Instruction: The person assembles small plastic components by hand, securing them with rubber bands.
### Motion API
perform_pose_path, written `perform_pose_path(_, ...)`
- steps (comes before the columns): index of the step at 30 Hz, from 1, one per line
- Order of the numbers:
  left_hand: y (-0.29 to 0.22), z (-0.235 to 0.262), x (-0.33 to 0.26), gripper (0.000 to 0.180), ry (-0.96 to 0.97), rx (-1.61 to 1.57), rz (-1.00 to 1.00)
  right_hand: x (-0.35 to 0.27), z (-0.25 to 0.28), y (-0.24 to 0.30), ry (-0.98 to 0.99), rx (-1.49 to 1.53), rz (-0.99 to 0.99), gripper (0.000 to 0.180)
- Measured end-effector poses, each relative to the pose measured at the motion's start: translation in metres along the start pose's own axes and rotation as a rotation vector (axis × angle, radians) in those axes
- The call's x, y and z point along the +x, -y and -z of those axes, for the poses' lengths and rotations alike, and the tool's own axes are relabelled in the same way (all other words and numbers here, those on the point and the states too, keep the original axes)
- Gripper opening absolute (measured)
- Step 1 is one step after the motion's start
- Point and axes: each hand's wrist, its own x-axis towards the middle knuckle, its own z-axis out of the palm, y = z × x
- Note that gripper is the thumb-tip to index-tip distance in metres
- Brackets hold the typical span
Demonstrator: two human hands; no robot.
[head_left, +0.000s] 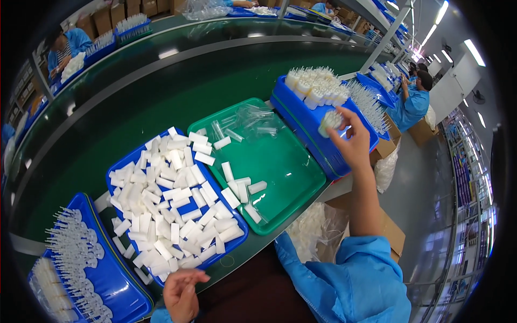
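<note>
My right hand (353, 137) is raised over the stacked blue trays (301, 121) at the right. Its thumb and fingers pinch a small round, whitish, partly see-through piece (329, 124); its exact kind is unclear. Just behind it, white cylindrical parts with thin stems (318, 89) stand packed together on the top tray. Low in the view, my left hand (183, 293) is by the near edge of a blue tray (237, 237) heaped with white rectangular blocks (161, 199). Its fingers are loosely bent and apart, with nothing visible in them.
A green tray (291, 183) holds clear plastic tubes (253, 116) and some white blocks. More blue trays (116, 280) with thin-stemmed white parts (75, 242) stand at the left. Beyond the green conveyor belt (129, 102) people work; another person (412, 102) sits at the right. Cardboard boxes (390, 234) stand below.
</note>
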Motion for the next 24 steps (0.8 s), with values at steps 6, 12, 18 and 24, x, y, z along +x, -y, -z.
perform_pose_path(6,-0.045,0.038,-0.031,0.027,-0.075,0.198,-0.273,0.054,0.0,-0.103,-0.023,-0.048,-0.213,0.055)
perform_pose_path(12,-0.069,0.076,-0.054,0.022,-0.458,0.484,-0.418,0.069,-0.014,-0.137,-0.113,0.271,-0.25,0.066)
perform_pose_path(18,-0.09,0.087,-0.057,0.026,-0.636,1.458,-0.176,0.062,-0.01,-0.134,0.035,0.207,-0.507,0.074)
perform_pose_path(24,-0.101,0.096,-0.041,0.038,-0.586,1.866,-0.014,0.062,-0.009,-0.131,0.187,0.483,-0.547,0.076)
